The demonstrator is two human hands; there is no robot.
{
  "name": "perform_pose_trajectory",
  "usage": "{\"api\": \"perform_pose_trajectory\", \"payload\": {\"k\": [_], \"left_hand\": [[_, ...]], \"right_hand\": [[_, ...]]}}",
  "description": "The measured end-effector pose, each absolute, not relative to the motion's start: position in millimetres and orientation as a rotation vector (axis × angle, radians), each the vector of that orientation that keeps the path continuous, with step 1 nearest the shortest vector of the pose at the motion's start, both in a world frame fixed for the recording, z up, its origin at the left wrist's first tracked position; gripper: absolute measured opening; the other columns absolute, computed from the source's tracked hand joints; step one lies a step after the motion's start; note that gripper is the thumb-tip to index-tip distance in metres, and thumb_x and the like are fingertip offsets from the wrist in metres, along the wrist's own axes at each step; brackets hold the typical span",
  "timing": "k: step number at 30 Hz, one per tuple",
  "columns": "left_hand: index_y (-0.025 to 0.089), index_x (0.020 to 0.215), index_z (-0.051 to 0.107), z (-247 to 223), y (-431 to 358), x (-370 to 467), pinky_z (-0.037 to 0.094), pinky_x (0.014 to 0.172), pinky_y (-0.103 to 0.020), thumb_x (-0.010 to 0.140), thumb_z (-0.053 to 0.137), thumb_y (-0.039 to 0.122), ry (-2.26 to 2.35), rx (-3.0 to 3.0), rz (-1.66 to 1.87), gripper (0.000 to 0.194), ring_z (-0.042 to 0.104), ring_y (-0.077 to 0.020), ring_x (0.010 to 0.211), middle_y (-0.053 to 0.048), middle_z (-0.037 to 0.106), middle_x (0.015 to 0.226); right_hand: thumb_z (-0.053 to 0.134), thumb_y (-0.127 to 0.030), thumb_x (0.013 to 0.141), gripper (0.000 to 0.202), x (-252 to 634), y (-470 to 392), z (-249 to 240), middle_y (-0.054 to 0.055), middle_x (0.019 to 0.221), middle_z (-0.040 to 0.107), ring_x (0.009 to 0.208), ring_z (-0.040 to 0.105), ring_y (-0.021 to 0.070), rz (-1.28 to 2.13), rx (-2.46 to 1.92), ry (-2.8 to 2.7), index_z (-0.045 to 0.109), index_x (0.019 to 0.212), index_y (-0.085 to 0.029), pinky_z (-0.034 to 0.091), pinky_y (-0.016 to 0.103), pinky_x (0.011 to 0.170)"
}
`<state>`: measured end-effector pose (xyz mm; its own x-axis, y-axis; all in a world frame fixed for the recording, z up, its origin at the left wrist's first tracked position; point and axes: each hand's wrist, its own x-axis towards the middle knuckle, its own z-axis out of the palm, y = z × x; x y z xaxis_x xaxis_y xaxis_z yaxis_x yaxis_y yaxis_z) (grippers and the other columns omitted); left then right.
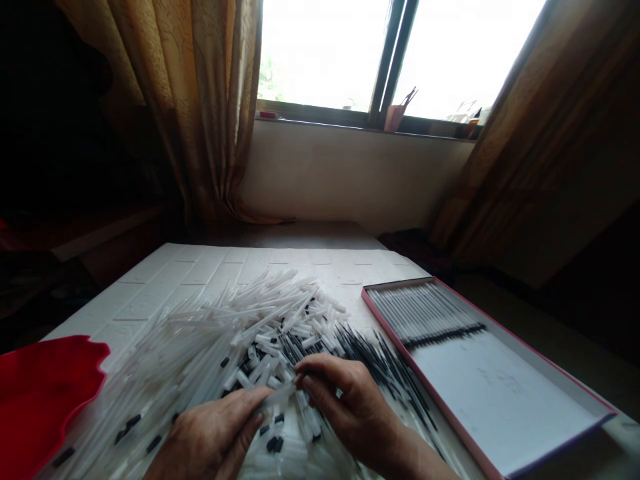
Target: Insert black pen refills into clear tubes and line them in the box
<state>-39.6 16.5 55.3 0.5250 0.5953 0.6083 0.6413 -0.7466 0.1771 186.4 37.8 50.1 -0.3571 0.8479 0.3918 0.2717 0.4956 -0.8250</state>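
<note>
My left hand point(213, 430) is closed, pinching a translucent plastic tube point(279, 396) between thumb and fingers. The tube slants up to my right hand point(350, 400), whose thumb and fingertips are pinched together at its far end. Whether a smaller piece sits in those right fingertips is hidden. Under and beyond both hands spreads a heap of long clear tubes point(195, 333). Short white caps point(260, 367) and small black plugs point(275, 444) lie loose among them. Just past my right hand lies a bundle of thin black pointed rods point(373, 353).
At right, a shallow red-edged box point(500, 393) holds a row of clear tubes with black ends point(435, 310). A red scalloped tray point(45, 393) sits at left. The white brick-patterned tabletop point(200, 263) reaches toward the window wall. A pink cup point(395, 118) stands on the sill.
</note>
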Motion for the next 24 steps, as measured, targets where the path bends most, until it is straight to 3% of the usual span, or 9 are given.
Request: {"api": "perform_pose_trajectory", "payload": {"k": [5,10,13,18,24], "left_hand": [[0.025,0.113,0.060,54.2,16.8,-42.2,0.058,0.073,-0.009,0.108,0.033,0.039,-1.092,-2.665,-1.029,0.031,0.080,-0.0104,0.079,0.000,0.083,0.091],[0.024,0.113,0.062,51.8,16.0,-42.6,0.058,0.074,-0.010,0.108,0.034,0.039,-1.097,-2.651,-1.032,0.033,0.080,-0.0115,0.080,-0.001,0.083,0.092],[0.024,0.113,0.063,51.8,15.8,-43.1,0.057,0.075,-0.010,0.108,0.034,0.039,-1.092,-2.630,-1.043,0.033,0.080,-0.0114,0.080,-0.001,0.083,0.092],[0.024,0.115,0.062,52.5,14.9,-43.6,0.058,0.077,-0.011,0.108,0.034,0.038,-1.143,-2.665,-1.023,0.031,0.080,-0.0119,0.085,-0.001,0.083,0.096],[0.025,0.112,0.060,53.0,15.7,-42.1,0.056,0.076,-0.008,0.108,0.033,0.039,-1.115,-2.671,-1.016,0.031,0.080,-0.0093,0.081,0.001,0.083,0.092]], "right_hand": [[0.044,-0.028,0.101,0.012,186.1,36.9,52.2,0.006,0.088,0.078,0.067,0.069,0.0156,1.034,-1.006,-1.796,0.053,0.094,-0.022,0.053,0.025,0.064],[0.055,-0.032,0.094,0.016,183.3,38.3,50.7,0.001,0.077,0.066,0.070,0.060,0.0151,0.892,-1.039,-1.790,0.060,0.084,-0.021,0.047,0.025,0.065],[0.058,-0.036,0.093,0.018,181.2,37.9,48.1,-0.003,0.070,0.058,0.061,0.053,0.0120,1.009,-1.010,-1.657,0.059,0.083,-0.021,0.044,0.022,0.057],[0.061,-0.041,0.092,0.022,176.5,33.8,46.9,-0.002,0.073,0.060,0.054,0.054,0.0096,1.290,-0.950,-1.532,0.059,0.092,-0.019,0.044,0.021,0.053],[0.063,-0.036,0.091,0.018,173.9,33.0,48.4,-0.003,0.072,0.054,0.057,0.052,0.0101,1.304,-0.924,-1.546,0.061,0.091,-0.019,0.045,0.021,0.056]]}}
